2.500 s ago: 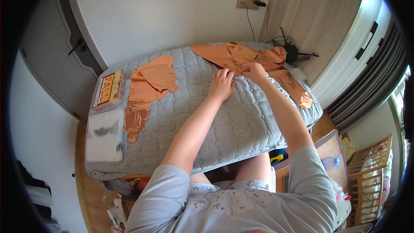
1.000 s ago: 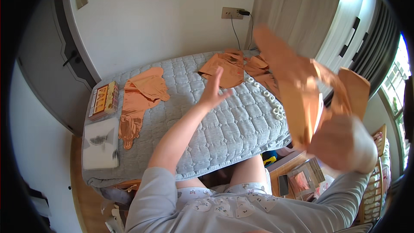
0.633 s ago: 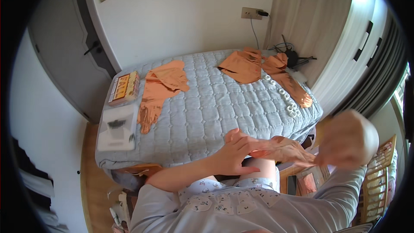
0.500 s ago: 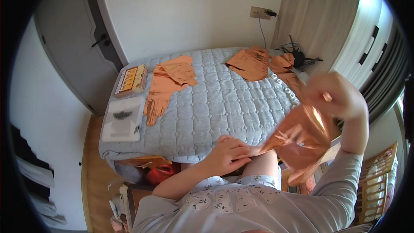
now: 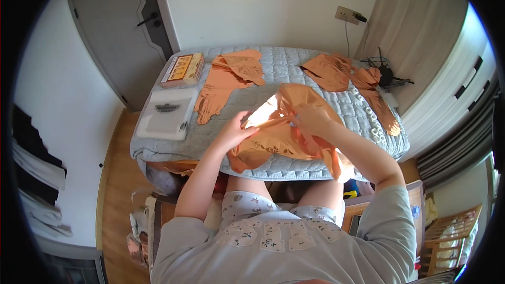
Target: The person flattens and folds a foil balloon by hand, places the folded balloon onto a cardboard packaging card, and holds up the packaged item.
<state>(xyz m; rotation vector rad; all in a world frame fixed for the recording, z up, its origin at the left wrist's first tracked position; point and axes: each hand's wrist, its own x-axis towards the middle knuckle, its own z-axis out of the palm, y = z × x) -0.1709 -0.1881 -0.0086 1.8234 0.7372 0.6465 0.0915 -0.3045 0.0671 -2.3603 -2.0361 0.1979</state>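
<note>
Left hand (image 5: 235, 132) has its grip pinched on the left edge of a crinkly copper foil piece (image 5: 281, 144), bunched up over the near side of the bed (image 5: 281, 68); right hand (image 5: 314, 122) has its grip closed around the middle. White rings (image 5: 375, 132) sit further right.

Copper-orange with white glare on the nearest foil balloon (image 5: 284, 142). Matching orange, less glare, on the leftmost foil balloon (image 5: 222, 79). Pale grey, quilted in squares, on the mattress (image 5: 285, 69). Light grey on the T-shirt (image 5: 294, 267); dark-flecked white on its patches (image 5: 272, 237). White with small printed figures on the shorts (image 5: 243, 206).
</note>
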